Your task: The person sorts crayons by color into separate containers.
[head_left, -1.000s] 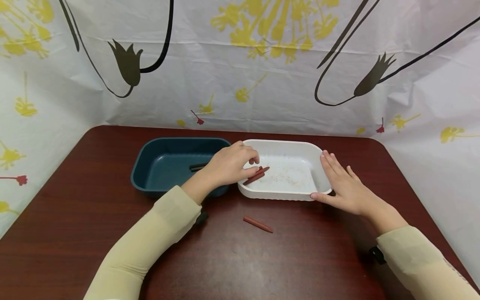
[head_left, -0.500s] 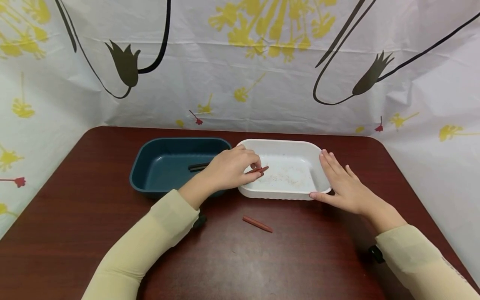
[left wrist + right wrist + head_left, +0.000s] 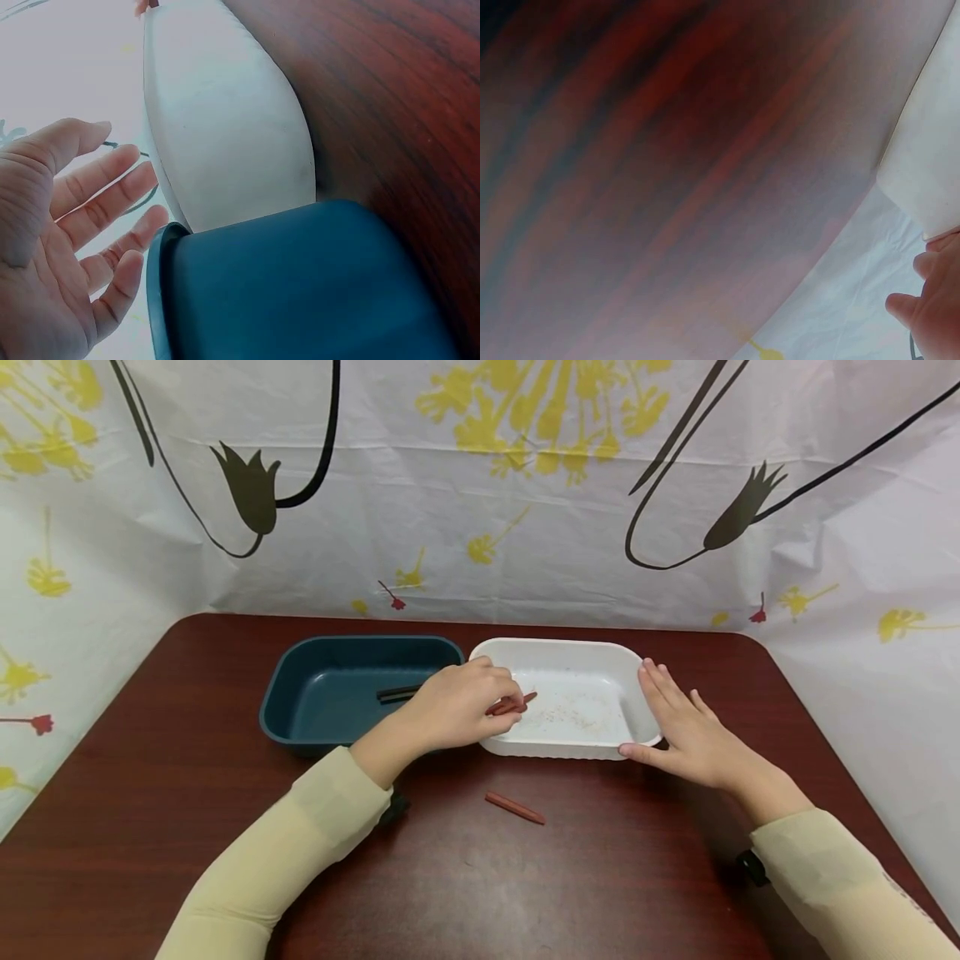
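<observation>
Now the left hand [image 3: 457, 706] has drawn the crayons [image 3: 512, 705] leftward.

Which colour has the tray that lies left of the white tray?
Dark teal blue tray; the head view shows it best.

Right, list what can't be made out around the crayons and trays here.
- Head view: the left hand covers most of the red crayons; their count is unclear.
- Head view: the dark stick in the blue tray is too small to identify.
- Right wrist view: the white tray is cut off at the edge; the table is blurred.
</observation>
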`<state>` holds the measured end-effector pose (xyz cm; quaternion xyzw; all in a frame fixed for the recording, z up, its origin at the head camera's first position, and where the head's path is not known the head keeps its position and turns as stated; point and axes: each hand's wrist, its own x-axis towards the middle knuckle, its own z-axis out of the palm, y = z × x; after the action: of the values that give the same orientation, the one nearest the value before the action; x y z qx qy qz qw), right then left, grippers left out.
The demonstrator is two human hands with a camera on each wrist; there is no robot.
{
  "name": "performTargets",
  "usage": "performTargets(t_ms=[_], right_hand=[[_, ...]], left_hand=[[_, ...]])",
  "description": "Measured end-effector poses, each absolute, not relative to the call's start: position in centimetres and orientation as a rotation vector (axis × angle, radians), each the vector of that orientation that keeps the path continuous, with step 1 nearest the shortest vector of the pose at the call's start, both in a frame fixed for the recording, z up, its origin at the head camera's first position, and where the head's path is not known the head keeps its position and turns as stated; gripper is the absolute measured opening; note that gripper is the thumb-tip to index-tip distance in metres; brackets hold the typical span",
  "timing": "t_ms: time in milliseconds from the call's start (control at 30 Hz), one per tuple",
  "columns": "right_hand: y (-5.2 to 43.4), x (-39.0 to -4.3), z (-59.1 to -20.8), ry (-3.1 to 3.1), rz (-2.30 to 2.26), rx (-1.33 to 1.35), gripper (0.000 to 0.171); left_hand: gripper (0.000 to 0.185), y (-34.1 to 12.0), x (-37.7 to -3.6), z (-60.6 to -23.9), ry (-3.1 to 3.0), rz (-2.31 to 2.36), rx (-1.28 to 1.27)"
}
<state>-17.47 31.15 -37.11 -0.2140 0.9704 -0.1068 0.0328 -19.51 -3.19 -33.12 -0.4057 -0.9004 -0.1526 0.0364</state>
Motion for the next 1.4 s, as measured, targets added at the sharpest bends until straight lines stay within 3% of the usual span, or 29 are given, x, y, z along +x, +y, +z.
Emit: performTargets(t_ms=[1400], right_hand=[[31.2, -17.6, -37.1, 2.974, -0.317, -0.654, 0.108]], left_hand=[[0.022, -5.3, -16.6, -33.4, -2.741, -0.49, -1.387]])
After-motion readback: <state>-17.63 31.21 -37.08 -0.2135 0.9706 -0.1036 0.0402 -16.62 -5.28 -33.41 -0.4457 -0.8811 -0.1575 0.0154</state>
